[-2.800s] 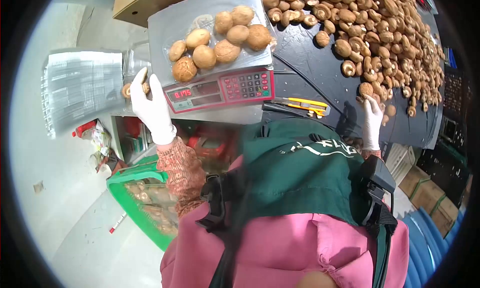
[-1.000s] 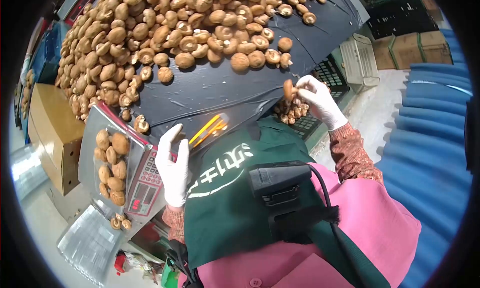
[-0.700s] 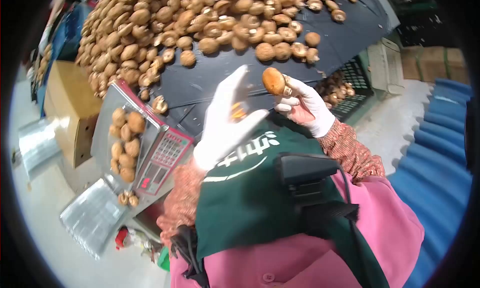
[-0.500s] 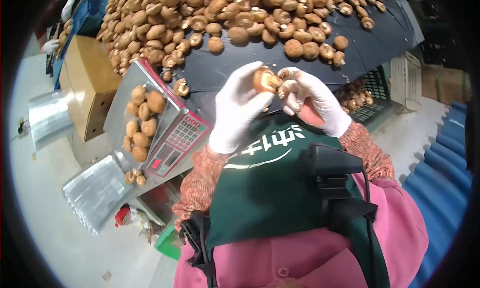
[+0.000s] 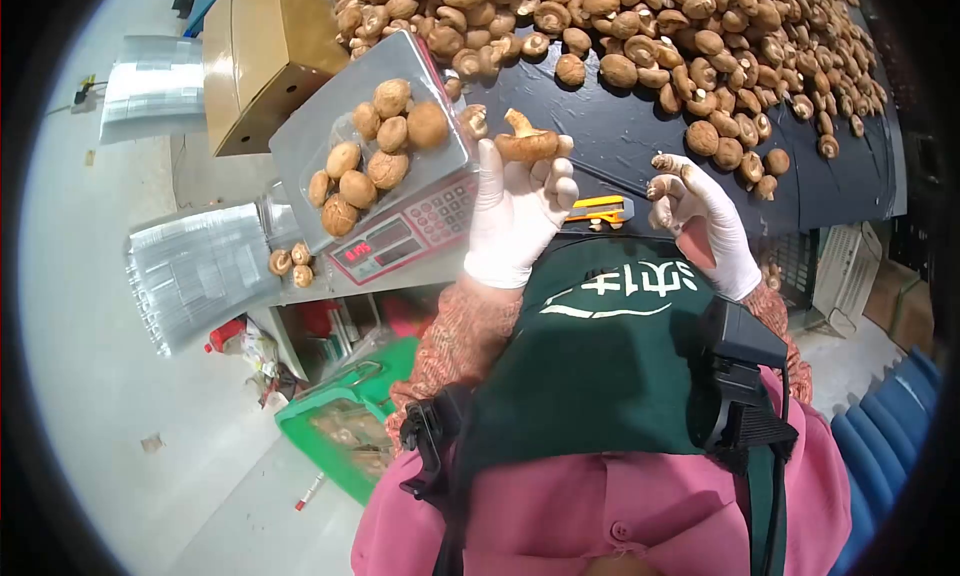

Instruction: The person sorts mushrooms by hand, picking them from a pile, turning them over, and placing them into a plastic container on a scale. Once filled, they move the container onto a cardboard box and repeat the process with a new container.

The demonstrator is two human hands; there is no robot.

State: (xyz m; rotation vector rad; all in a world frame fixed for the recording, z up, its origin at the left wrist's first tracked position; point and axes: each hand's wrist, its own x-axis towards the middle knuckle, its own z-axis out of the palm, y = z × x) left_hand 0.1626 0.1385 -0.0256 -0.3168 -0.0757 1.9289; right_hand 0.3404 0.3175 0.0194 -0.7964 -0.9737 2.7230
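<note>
My left hand (image 5: 517,221), in a white glove, grips a brown mushroom (image 5: 528,146) between thumb and fingers. The mushroom's cap faces down and its stem points up. It is beside the right edge of a weighing scale (image 5: 420,238), whose metal pan (image 5: 300,146) carries several mushrooms (image 5: 388,168). My right hand (image 5: 705,216), also gloved and with dark-stained fingertips, hovers over the table edge. Its fingers are loosely bent and apart, with nothing visible in them. A yellow utility knife (image 5: 600,211) lies on the table between my hands.
A large heap of mushrooms (image 5: 700,36) covers the back of the dark table (image 5: 590,126). A cardboard box (image 5: 250,56) stands behind the scale. Stacked clear packaging (image 5: 195,266) and a few small mushrooms (image 5: 292,264) are at left. A green basket (image 5: 320,416) sits below; a dark crate (image 5: 790,261) stands right.
My hands have parted. My left hand has carried the mushroom toward the scale, and its stem now points up. The view has shifted, bringing the utility knife and green basket into sight.
</note>
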